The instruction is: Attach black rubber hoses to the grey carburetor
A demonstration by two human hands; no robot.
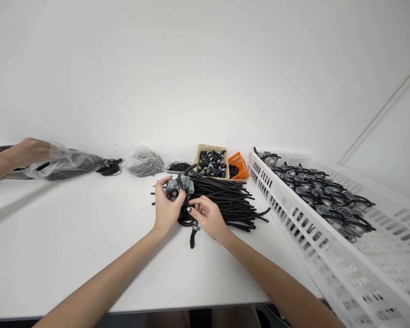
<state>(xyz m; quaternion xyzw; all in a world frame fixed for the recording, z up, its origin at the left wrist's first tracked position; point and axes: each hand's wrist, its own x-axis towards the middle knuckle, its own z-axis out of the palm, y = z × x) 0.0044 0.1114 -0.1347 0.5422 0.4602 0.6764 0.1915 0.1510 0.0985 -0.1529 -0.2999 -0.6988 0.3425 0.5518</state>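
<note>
My left hand (pixel 167 205) is closed around a silver metal carburetor (pixel 187 186), with the thumb in front and the fingers behind it. A short black hose (pixel 190 168) sticks up from its top. On the right of the body, my right hand (pixel 208 216) pinches a black hose (pixel 187 204) just below the carburetor. Under the fingertips hangs a small metal fitting (pixel 196 227) with a black hose end (pixel 192 239) pointing down. Directly behind my hands lies a pile of black rubber hoses (pixel 225 198).
A white crate (pixel 287 228) at right holds rows of carburetors (pixel 323 209). Behind the pile stand a cream bin (pixel 196 160) of small parts and an orange basket (pixel 244 171). Plastic bags (pixel 143 161) lie along the wall. Another person's hand (pixel 34 152) reaches into a bag at left.
</note>
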